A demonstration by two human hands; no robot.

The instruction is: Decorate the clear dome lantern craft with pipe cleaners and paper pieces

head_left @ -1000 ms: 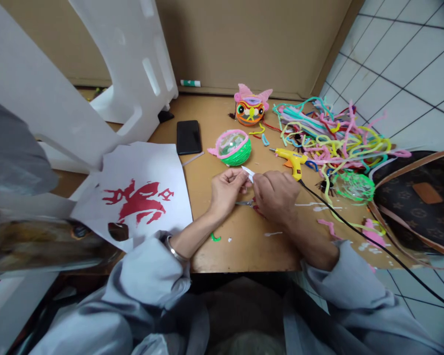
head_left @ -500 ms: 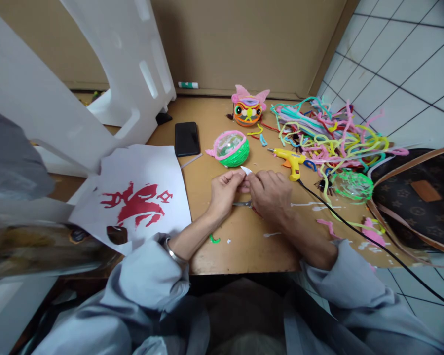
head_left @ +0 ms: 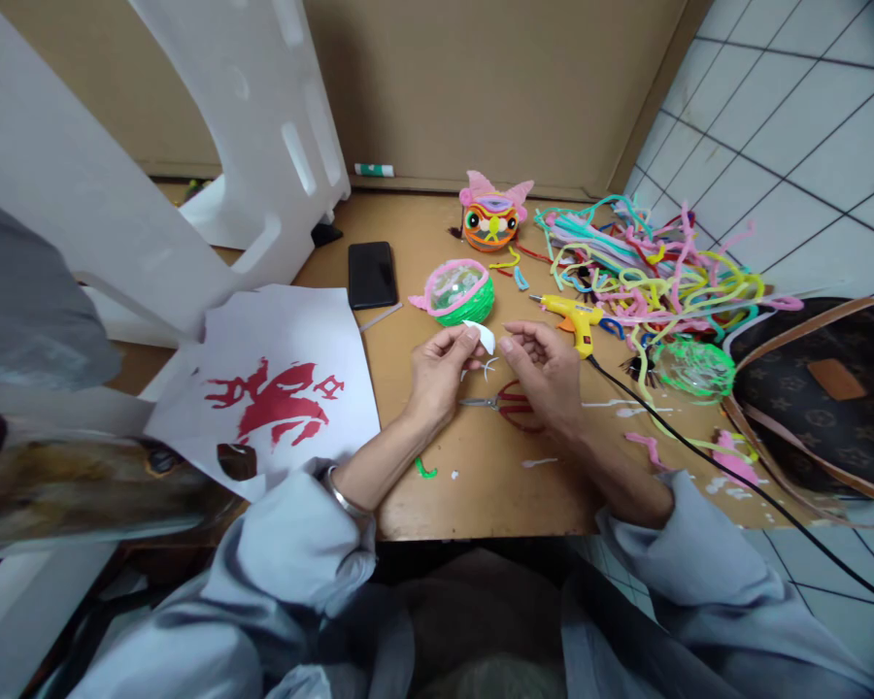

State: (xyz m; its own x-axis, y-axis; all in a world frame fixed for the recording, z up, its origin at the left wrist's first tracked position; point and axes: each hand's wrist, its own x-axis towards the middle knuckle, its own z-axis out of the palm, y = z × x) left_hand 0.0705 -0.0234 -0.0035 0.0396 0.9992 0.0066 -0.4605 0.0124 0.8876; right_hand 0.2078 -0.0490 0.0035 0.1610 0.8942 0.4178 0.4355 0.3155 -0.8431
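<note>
My left hand point(head_left: 441, 374) pinches a small white piece point(head_left: 484, 337) between thumb and fingertips, just in front of a clear half-ball wrapped in green and pink pipe cleaner point(head_left: 457, 291). My right hand point(head_left: 546, 374) sits a little to the right, its fingertips pinched together close to that piece. A thin white sliver point(head_left: 489, 367) hangs between the two hands; I cannot tell which hand holds it. Red-handled scissors point(head_left: 508, 401) lie on the wooden table point(head_left: 481, 485) under my hands.
A yellow glue gun point(head_left: 572, 313) with a black cable point(head_left: 699, 451) lies right of my hands, beside a heap of coloured pipe cleaners point(head_left: 648, 267) and a green-wrapped dome point(head_left: 695, 367). Further off are an owl-like figure point(head_left: 491, 216), a phone point(head_left: 372, 274), red-printed paper point(head_left: 277, 393), a brown bag point(head_left: 823, 388) and a white chair point(head_left: 189, 146).
My hands have drawn apart: the right one has moved right and off the white piece, uncovering the scissors. The left one still holds the piece.
</note>
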